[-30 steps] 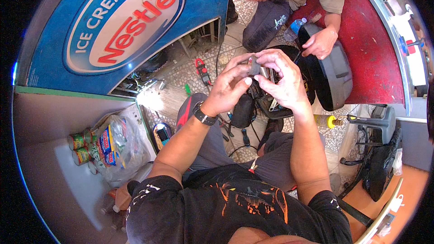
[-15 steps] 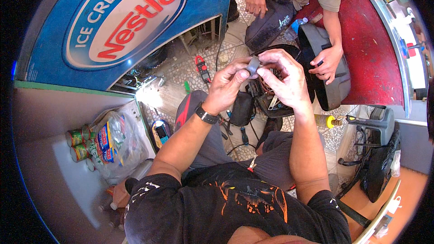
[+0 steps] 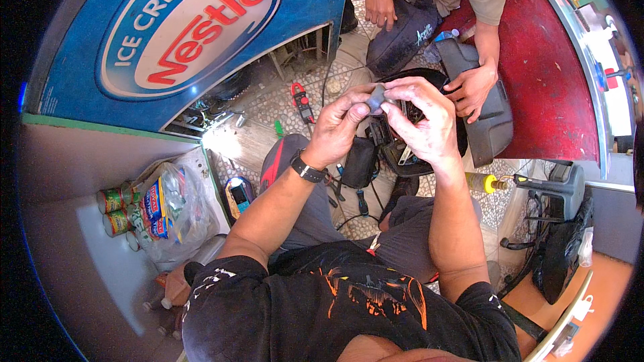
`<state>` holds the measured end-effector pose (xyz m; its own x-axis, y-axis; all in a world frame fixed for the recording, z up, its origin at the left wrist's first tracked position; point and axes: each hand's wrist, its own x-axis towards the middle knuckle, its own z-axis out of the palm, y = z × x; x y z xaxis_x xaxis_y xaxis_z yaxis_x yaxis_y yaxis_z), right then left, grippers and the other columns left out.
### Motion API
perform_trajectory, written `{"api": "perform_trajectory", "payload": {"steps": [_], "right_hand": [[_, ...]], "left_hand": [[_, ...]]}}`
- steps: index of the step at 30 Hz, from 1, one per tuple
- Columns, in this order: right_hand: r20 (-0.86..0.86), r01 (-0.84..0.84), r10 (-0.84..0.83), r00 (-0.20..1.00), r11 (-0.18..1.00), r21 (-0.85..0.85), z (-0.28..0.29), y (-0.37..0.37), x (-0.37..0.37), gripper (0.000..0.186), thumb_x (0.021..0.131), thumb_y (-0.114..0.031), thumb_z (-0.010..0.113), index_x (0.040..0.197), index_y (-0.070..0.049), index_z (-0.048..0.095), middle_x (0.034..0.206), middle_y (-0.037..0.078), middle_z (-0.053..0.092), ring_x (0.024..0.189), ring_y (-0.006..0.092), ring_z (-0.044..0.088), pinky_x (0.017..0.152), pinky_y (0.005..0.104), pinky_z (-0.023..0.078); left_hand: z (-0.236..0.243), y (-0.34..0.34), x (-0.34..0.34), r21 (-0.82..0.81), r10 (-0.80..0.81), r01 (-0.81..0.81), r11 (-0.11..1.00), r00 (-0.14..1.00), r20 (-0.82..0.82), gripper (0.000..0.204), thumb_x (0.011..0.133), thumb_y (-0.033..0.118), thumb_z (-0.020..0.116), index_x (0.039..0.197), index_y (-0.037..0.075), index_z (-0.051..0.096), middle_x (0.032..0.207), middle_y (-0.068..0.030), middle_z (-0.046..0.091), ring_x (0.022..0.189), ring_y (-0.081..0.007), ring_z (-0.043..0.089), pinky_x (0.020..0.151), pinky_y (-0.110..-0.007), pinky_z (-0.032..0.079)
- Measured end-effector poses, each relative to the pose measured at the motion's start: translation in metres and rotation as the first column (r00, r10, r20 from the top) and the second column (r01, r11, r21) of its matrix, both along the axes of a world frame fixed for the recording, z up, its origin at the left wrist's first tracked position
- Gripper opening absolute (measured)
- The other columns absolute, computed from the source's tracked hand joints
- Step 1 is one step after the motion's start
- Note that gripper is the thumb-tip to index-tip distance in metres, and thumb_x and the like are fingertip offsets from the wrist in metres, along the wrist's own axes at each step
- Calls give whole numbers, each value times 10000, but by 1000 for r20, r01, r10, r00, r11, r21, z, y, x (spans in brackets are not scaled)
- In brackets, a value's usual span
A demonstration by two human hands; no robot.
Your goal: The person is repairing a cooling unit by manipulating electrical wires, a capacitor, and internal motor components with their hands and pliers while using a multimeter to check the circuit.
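Note:
Over the open tool case, both my hands meet around a small dark grey roll (image 3: 377, 98), which looks like tape. My left hand (image 3: 340, 123) pinches it from the left, thumb toward me. On the other side, the thumb and fingertips of my right hand (image 3: 429, 119) grip it too. My fingers cover part of the roll. Beneath my right hand, the black tool case (image 3: 421, 169) holds several hand tools, only partly visible. A red clamp meter (image 3: 302, 102) lies on the floor beyond my left hand.
Across from me, another person's hand (image 3: 474, 92) rests on the case's dark lid (image 3: 495, 124). Near my legs lie a black pouch (image 3: 359, 163) and a screwdriver (image 3: 362, 202). A blue cabinet panel (image 3: 312, 7) stands at far left; a yellow cylinder (image 3: 480, 182) lies to the right.
The grey roll has turned slightly between my fingers, while my hands stay in nearly the same place. The dark lid under the other person's hand has tilted, and that hand has shifted left.

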<state>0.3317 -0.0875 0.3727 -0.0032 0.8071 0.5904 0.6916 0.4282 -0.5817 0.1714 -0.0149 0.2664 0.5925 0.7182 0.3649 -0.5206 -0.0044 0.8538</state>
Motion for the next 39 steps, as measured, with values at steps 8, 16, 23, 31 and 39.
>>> {"api": "perform_trajectory", "payload": {"steps": [8, 16, 23, 31, 39], "right_hand": [[13, 18, -17, 1000, 1000, -19, -1, -2, -1, 179, 761, -13, 727, 921, -2, 648, 914, 143, 670, 827, 284, 680, 735, 354, 539], [35, 38, -37, 999, 999, -21, -1, -2, -14, 213, 743, -6, 750, 931, -15, 649, 955, 132, 661, 881, 287, 674, 768, 358, 540], [82, 92, -94, 992, 995, 30, -6, 0, -22, 188, 744, 4, 741, 907, -17, 649, 984, 132, 669, 901, 288, 673, 787, 361, 542], [71, 119, -120, 990, 993, 18, -11, 0, -21, 175, 738, -5, 728, 879, -23, 627, 856, 116, 652, 773, 293, 659, 686, 373, 536], [39, 105, -103, 994, 993, -55, -16, 1, -10, 177, 745, 11, 724, 889, -14, 625, 836, 126, 637, 754, 298, 656, 666, 367, 530]], "left_hand": [[8, -5, 0, -81, -43, 45, 996, 999, 26, 296, 1038, 216, 496, 1200, -5, 607, 1353, -156, 563, 1200, -223, 567, 998, -370, 494], [-1, -5, -3, -68, 6, -8, 998, 999, -32, 253, 1027, 178, 521, 1179, 1, 620, 1366, -159, 562, 1250, -232, 536, 1048, -361, 434], [-1, -7, -1, -76, 88, -91, 993, 995, -37, 239, 999, 177, 579, 1154, 14, 658, 1330, -139, 571, 1233, -226, 534, 1050, -360, 418], [16, -4, -7, 378, 335, -243, 894, 921, -200, 192, 967, 148, 604, 1068, 1, 673, 1236, -173, 598, 1163, -284, 576, 998, -374, 444], [22, -7, -11, 399, 338, -220, 890, 906, -254, 183, 963, 130, 602, 1066, -7, 667, 1209, -173, 607, 1130, -293, 592, 968, -371, 460]]}}
